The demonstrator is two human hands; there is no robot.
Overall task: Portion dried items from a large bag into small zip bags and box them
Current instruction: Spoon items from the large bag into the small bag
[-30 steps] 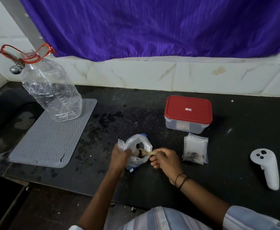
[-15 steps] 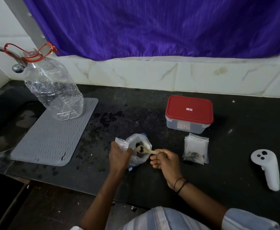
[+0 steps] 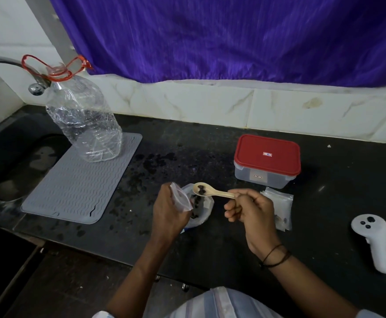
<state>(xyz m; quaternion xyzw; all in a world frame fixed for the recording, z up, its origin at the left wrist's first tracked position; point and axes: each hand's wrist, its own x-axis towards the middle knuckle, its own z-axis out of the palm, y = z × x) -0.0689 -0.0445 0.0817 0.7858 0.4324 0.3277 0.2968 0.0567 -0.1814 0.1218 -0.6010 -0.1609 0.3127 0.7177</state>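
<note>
Right hand (image 3: pixel 250 208) fingers (image 3: pixel 233 205) pinch the handle of a pale, smooth spoon (image 3: pixel 207 191), its bowl level so the dark, wrinkled dried pieces (image 3: pixel 200 189) stay put. Left hand (image 3: pixel 168 211) pinches a small clear zip bag (image 3: pixel 181 199), probably ready for filling. Both hover at lower centre over the crinkly large bag (image 3: pixel 202 208) on the counter (image 3: pixel 210 244); the red-lidded box (image 3: pixel 267 159) waits centre right.

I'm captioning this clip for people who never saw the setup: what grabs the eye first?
The purple curtain fills the top, above a black counter. At centre, the right hand holds a pale spoon carrying dark dried pieces over the open large bag, while the left hand pinches a small zip bag. A red-lidded box sits behind, to the right.
</note>
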